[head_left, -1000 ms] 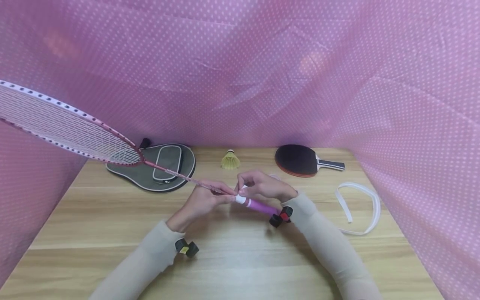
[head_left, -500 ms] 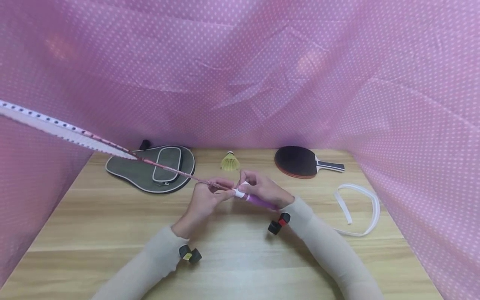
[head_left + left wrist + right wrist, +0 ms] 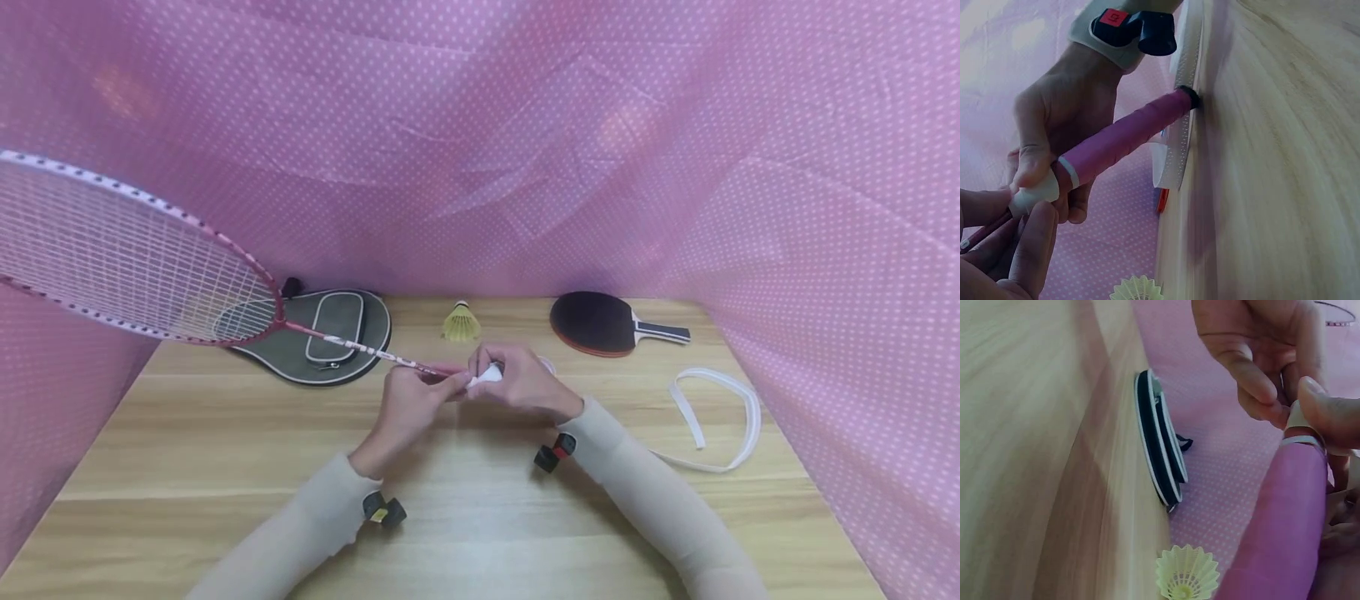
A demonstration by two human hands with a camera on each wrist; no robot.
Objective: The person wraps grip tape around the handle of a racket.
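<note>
The badminton racket [image 3: 150, 258] is held above the worktop [image 3: 465, 500], its head at the left and its purple handle [image 3: 1122, 134] under the right hand [image 3: 525, 383]. The right hand's grip closes around the handle, with the thumb on the white cone. The left hand [image 3: 408, 404] pinches the thin shaft just beside it. A yellow shuttlecock [image 3: 461, 322], a grey racket cover [image 3: 330, 333], a table tennis paddle [image 3: 600, 321] and a white strip [image 3: 720, 417] lie behind on the worktop.

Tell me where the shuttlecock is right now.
In the head view the yellow shuttlecock stands at the table's far edge, between the grey racket cover and the table tennis paddle.
</note>
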